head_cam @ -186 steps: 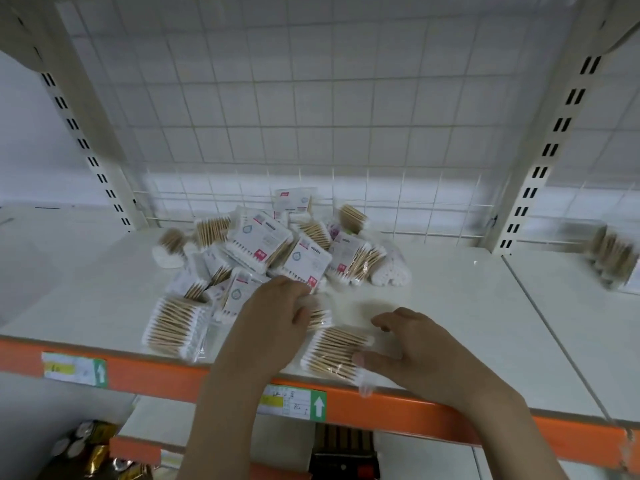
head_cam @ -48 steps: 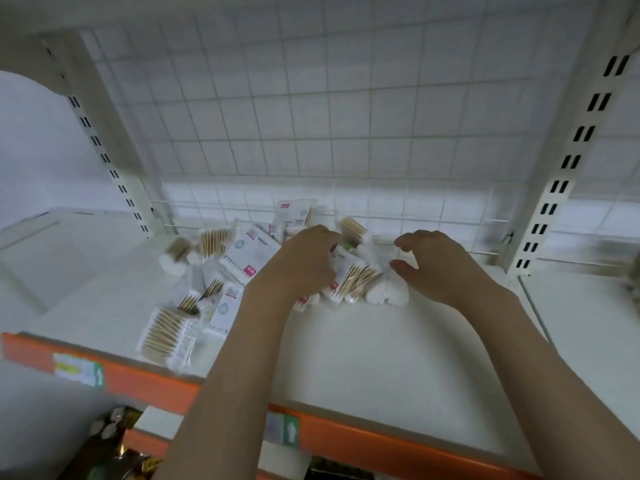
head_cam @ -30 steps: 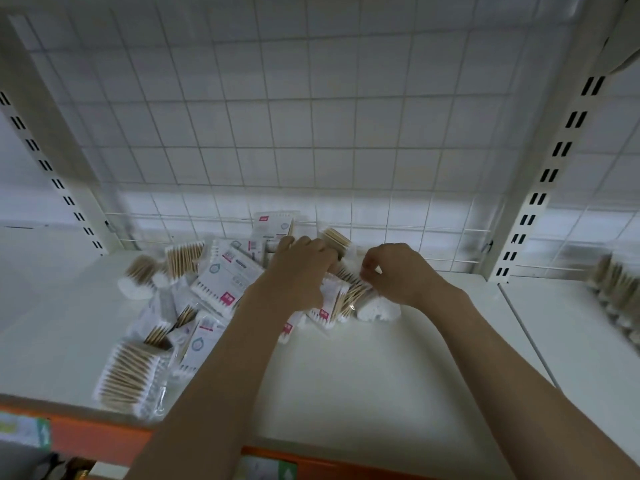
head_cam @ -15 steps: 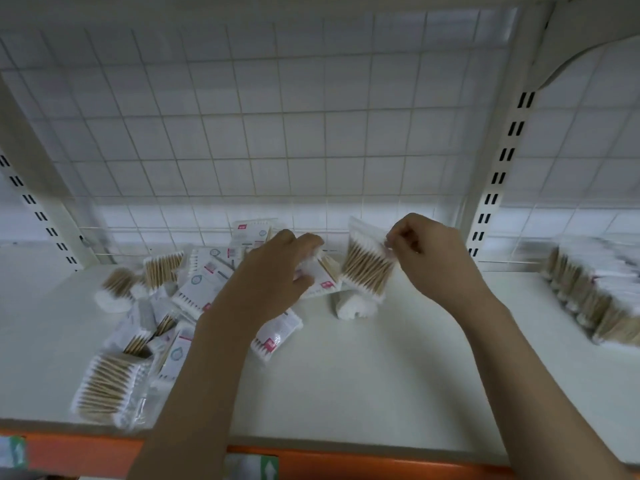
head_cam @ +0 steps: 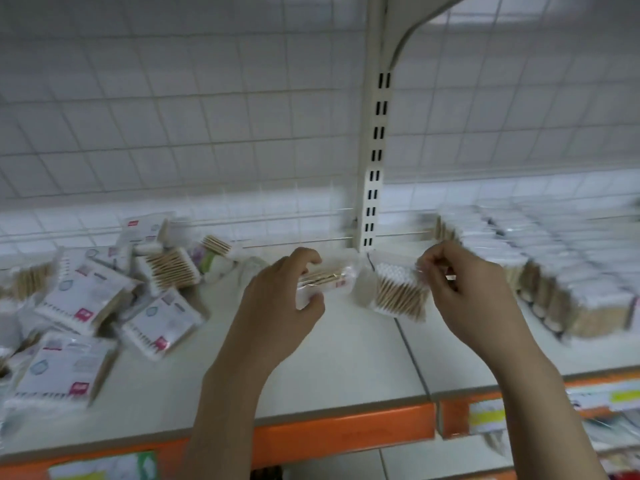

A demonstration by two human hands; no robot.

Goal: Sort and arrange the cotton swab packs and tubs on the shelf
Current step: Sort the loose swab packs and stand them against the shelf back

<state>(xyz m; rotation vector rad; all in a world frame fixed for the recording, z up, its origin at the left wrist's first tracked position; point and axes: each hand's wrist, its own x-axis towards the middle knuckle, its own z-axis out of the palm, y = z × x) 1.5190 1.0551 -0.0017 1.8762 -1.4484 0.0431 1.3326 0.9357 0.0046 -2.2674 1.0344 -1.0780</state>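
The left hand [head_cam: 277,299] curls round a flat swab pack [head_cam: 325,282] while the right hand [head_cam: 464,289] pinches a clear swab pack [head_cam: 398,296] by its edge, both above the shelf [head_cam: 346,368], between the loose heap [head_cam: 104,289] and neat rows [head_cam: 554,271].

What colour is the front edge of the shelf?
Orange: the shelf's front edge shows plainly in the head view, with price labels stuck on it.

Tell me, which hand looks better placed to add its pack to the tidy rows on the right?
The right hand, probably. It pinches a clear swab pack right beside the neat rows, while the left hand grips its pack farther off, nearer the loose pile.
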